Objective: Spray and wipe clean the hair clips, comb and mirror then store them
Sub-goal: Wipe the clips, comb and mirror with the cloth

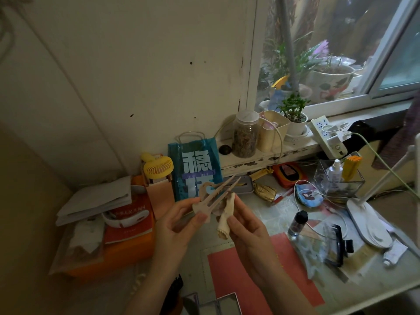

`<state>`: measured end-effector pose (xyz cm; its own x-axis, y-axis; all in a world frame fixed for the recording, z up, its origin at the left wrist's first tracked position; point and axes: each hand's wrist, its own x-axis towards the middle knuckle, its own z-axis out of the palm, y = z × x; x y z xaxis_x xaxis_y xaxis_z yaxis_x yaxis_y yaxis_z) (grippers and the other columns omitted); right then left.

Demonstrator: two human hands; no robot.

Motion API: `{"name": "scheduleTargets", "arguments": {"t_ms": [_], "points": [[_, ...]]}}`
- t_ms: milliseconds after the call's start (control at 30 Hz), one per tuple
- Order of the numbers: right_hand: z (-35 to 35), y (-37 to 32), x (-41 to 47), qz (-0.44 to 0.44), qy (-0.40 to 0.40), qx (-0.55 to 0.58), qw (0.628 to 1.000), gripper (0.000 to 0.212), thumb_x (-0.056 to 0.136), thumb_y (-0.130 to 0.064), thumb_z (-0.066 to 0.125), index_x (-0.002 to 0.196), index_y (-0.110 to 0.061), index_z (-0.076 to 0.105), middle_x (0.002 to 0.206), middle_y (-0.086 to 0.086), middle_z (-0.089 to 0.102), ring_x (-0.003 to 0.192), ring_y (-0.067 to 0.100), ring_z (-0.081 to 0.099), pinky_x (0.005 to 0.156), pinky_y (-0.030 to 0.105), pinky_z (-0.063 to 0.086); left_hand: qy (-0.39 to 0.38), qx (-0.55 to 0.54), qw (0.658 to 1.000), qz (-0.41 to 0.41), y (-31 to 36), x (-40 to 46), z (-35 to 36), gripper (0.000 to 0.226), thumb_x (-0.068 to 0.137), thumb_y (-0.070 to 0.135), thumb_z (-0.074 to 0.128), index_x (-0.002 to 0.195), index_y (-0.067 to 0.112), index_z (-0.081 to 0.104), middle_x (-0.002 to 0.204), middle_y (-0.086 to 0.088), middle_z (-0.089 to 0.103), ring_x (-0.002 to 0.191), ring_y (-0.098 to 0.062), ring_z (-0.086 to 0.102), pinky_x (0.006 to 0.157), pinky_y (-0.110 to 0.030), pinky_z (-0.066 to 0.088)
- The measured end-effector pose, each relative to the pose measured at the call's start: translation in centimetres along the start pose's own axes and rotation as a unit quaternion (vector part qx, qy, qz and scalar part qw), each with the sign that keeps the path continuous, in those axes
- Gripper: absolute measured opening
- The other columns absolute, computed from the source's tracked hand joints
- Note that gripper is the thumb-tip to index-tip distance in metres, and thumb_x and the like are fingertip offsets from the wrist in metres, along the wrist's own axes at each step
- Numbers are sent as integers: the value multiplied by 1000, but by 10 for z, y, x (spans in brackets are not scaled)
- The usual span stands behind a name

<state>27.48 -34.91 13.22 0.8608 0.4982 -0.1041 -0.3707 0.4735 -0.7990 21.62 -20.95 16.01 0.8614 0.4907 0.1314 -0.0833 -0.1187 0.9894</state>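
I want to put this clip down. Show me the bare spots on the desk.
The red mat in front of the hands is bare, between the orange box and the black clip. The strip below the blue bag is open. The right side, around the lamp base and cables, is crowded.

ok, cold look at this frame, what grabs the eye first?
Dead centre, the left hand holds up a beige pronged hair clip while the right hand pinches a small beige cloth against it. Just behind them stands a blue bag with large white characters, with a yellow handheld fan to its left. At upper right, the bright window shows potted plants above the cluttered desk.
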Motion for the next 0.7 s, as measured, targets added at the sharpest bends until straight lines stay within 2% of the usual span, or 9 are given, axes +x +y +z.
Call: {"name": "scheduleTargets", "arguments": {"t_ms": [100, 167, 233, 300, 400, 467, 500, 567, 700], "points": [[2, 4, 2, -18, 23, -5, 1000, 63, 67, -18, 80, 126, -14, 58, 117, 11, 68, 107, 22, 65, 78, 24, 54, -7, -2, 1000, 0, -2, -3, 5, 25, 72, 26, 74, 95, 19, 69, 98, 3, 73, 93, -15, 69, 76, -28, 56], [2, 5, 2, -32, 54, -10, 998, 64, 57, -20, 80, 118, -14, 63, 109, 14, 70, 99, 23, 68, 73, 24, 54, -13, -7, 1000, -3, -4, -5, 7, 26, 71, 24, 70, 96, 17, 67, 96, 3, 74, 91, -16, 70, 75, -29, 57], [-2, 6, 3, -44, 74, -24, 996, 59, 58, -16, 81, 114, -13, 65, 102, 17, 72, 91, 22, 70, 70, 24, 55, -22, -7, 1000, -2, -4, -5, 8, 28, 73, 27, 76, 97, 16, 66, 97, 2, 74, 91, -16, 70, 76, -33, 57], [-6, 5, 3, -44, 77, -35, 995, 55, 61, -12, 78, 114, -11, 65, 98, 17, 73, 87, 22, 71, 71, 26, 56, -29, -9, 1000, 4, -4, -5, 6, 38, 68, 35, 78, 98, 15, 66, 98, 1, 73, 91, -15, 70, 75, -29, 57], [-10, 4, 5, -35, 76, -49, 995, 69, 53, -24, 84, 117, -9, 64, 98, 17, 72, 88, 24, 70, 75, 30, 56, -37, -1, 999, 6, -4, -4, 6, 29, 72, 28, 78, 96, 16, 67, 99, 3, 73, 92, -14, 70, 72, -21, 55], [-14, 0, 5, -37, 84, -47, 995, 75, 49, -29, 89, 117, -10, 64, 98, 17, 72, 87, 23, 70, 74, 29, 56, -35, -7, 999, 2, -5, -3, 5, 27, 70, 24, 72, 95, 17, 68, 99, 5, 73, 93, -12, 69, 74, -22, 55], [-19, -4, 6, -38, 95, -38, 994, 68, 54, -26, 88, 116, -11, 64, 97, 16, 73, 84, 21, 70, 72, 28, 56, -35, -9, 999, 0, -5, -3, 4, 27, 70, 26, 73, 95, 18, 68, 100, 6, 73, 94, -12, 68, 76, -24, 56], [-27, -13, 7, -40, 114, -18, 992, 53, 65, -13, 72, 117, -12, 62, 92, 11, 74, 79, 17, 70, 68, 26, 57, -44, -16, 999, -5, -5, -2, 1, 27, 71, 28, 76, 97, 19, 69, 101, 5, 73, 95, -12, 68, 78, -25, 56], [-36, -27, 16, -60, 122, -13, 991, 47, 77, -4, 62, 121, -18, 54, 83, 5, 75, 73, 13, 69, 65, 24, 57, -62, -12, 998, -5, -7, -1, 0, 29, 71, 21, 67, 99, 16, 68, 100, 6, 73, 96, -11, 68, 74, -19, 53]]}}
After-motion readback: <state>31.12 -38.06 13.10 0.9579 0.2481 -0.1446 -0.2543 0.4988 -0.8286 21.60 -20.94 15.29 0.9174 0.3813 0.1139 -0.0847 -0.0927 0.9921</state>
